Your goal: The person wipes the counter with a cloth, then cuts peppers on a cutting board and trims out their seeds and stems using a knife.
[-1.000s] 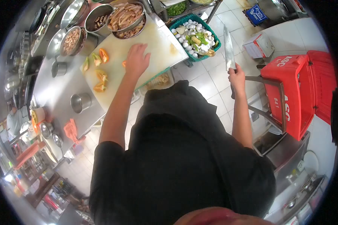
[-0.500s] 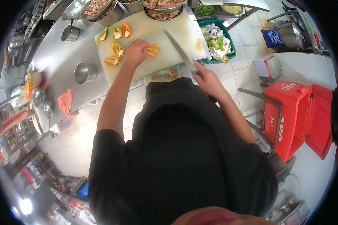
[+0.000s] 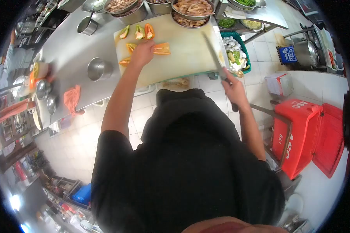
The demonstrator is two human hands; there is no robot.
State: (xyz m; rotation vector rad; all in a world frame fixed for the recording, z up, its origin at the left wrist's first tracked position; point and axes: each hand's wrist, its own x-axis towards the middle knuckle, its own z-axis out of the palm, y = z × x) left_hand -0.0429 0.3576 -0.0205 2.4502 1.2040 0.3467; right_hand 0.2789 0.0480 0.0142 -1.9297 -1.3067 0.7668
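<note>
My left hand [image 3: 143,53] is closed on the left end of an orange pepper piece [image 3: 161,48] on the pale cutting board [image 3: 182,58]. Beside it, a yellow-orange pepper piece [image 3: 131,47] is partly covered by the hand, with another piece [image 3: 125,61] below. Green pepper pieces [image 3: 124,32] [image 3: 139,32] and an orange one [image 3: 149,31] lie at the board's upper left. My right hand [image 3: 235,90] grips the handle of a large knife [image 3: 214,53], whose blade points up and left over the board's right side, apart from the peppers.
Bowls of sliced food [image 3: 193,8] stand behind the board. A green basket of white pieces [image 3: 236,52] is at its right edge. To the left are a metal pot [image 3: 98,70] and a pink cloth [image 3: 72,99]. An open red bin [image 3: 295,134] stands at the right.
The view has shifted, with the board now farther right. My right hand brought the knife from over the floor to the board, then drew it slightly right. My left hand has closed on the orange piece.
</note>
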